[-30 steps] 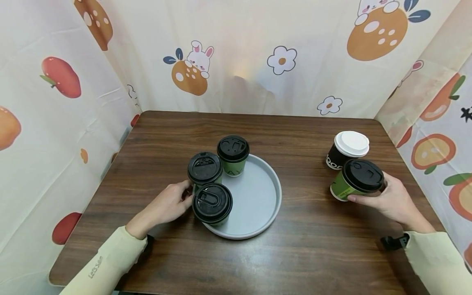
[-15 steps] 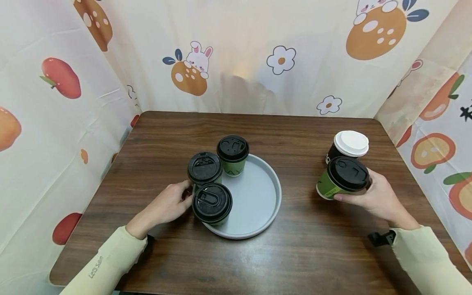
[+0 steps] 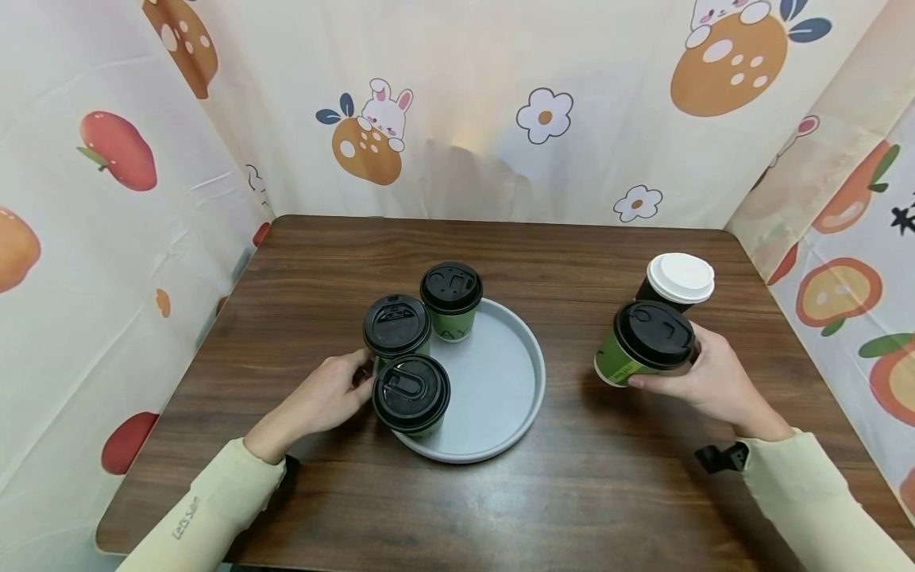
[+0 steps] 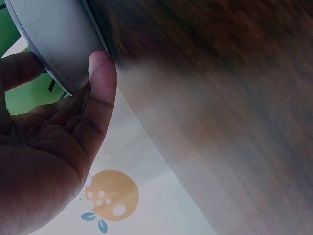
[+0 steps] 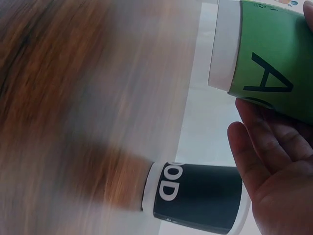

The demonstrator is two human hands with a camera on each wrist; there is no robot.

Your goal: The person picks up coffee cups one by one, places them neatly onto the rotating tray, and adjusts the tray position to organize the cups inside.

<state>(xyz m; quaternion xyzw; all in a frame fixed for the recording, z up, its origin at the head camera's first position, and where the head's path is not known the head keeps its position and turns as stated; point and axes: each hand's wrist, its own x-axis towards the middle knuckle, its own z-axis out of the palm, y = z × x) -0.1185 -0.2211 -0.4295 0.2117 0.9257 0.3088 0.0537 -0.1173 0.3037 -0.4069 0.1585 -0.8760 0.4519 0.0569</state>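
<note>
Gripped by the right hand, a black-lidded green cup was carried leftward past the white-lidded cup at right of frame, its gap to the gray tray at center being narrowed while the tray's left rim was pinched by the left hand.

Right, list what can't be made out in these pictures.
Inside of the cups: covered by lids, head view.
Left of the tray surface: hidden behind three cups, head view.
Full lettering on the black cup: behind the held cup in the head view; curving out of sight in the right wrist view.
Wording on the held cup's label: too small, head view.
</note>
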